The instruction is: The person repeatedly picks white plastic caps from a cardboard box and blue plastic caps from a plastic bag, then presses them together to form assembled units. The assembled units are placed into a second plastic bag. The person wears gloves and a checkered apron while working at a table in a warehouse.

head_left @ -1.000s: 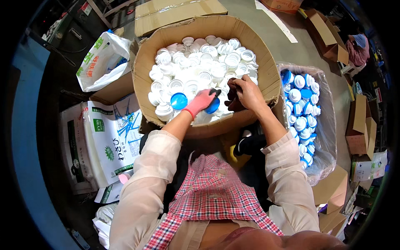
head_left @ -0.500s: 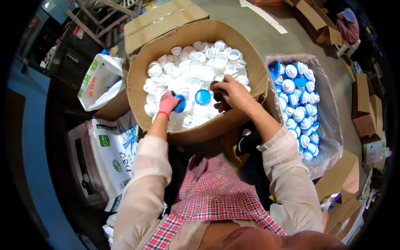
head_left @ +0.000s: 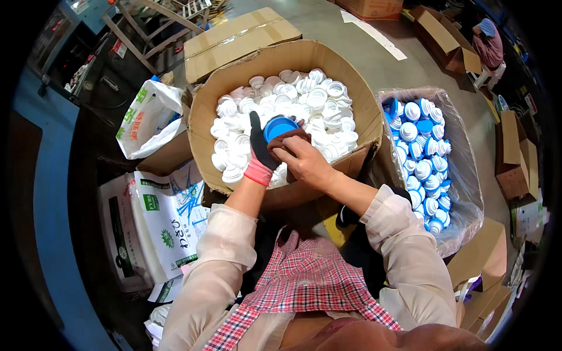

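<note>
My left hand [head_left: 260, 155], in a black glove with a pink cuff, is closed around a round blue lid [head_left: 280, 126] above the pile. Bunched in my bare right hand [head_left: 305, 165] is a dark brown cloth [head_left: 295, 138], pressed against the lid's near side. The cloth and hand hide part of the lid. Under both hands, ridged white plastic pieces [head_left: 317, 99] heap up inside a large cardboard carton [head_left: 345, 61].
To the right, a plastic-lined box [head_left: 464, 196] holds many blue-and-white stepped pieces [head_left: 422, 169]. A white bag [head_left: 149, 123] stands left, above printed sacks [head_left: 167, 225]. Behind the carton lies a closed cardboard box [head_left: 240, 41]. Another person [head_left: 490, 44] sits far right.
My hands have come together over the pile, the left turning its palm up under a lid and the right bringing the cloth onto it. Earlier, two blue lids showed; now one does.
</note>
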Action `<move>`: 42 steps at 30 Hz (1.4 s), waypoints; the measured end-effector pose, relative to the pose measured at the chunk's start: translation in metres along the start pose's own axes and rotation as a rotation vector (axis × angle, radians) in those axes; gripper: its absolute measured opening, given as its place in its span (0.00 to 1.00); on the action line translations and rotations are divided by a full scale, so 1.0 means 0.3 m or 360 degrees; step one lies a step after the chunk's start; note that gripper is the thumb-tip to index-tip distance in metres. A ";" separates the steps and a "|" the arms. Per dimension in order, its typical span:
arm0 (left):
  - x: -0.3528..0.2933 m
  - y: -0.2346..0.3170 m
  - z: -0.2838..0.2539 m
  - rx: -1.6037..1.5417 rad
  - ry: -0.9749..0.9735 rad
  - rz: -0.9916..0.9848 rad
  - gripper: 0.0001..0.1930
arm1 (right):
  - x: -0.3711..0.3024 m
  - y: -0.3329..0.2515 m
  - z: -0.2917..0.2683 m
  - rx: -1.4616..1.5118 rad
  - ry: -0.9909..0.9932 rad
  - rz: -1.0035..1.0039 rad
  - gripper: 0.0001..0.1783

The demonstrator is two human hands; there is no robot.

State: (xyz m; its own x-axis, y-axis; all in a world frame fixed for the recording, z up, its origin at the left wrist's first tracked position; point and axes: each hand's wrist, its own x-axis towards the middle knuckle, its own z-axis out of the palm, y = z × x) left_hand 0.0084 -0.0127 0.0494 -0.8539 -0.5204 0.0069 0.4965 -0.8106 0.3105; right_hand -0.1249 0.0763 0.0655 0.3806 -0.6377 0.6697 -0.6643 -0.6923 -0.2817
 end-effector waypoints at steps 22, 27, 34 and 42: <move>-0.122 0.207 -0.017 -0.0192 0.0439 0.0605 0.35 | -0.060 0.414 0.171 0.0401 -0.0760 0.1052 0.13; -0.047 0.170 0.089 -0.0315 -0.0155 0.0337 0.48 | -0.529 0.978 0.021 -0.0789 -0.1777 0.1453 0.09; -0.121 0.235 0.035 -0.0110 -0.0184 0.0459 0.47 | -0.492 0.933 0.090 -0.0298 -0.2156 0.2007 0.16; -0.097 0.200 0.044 0.0128 0.0128 0.0533 0.44 | -0.094 0.618 -0.088 -0.0247 -0.0750 0.0955 0.09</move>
State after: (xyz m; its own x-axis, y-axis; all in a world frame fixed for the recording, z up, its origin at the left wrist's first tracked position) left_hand 0.0610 -0.0425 0.0802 -0.6292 -0.7758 0.0472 0.7303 -0.5693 0.3775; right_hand -0.2757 -0.0251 0.0127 0.1375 -0.9887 0.0603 -0.9124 -0.1502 -0.3808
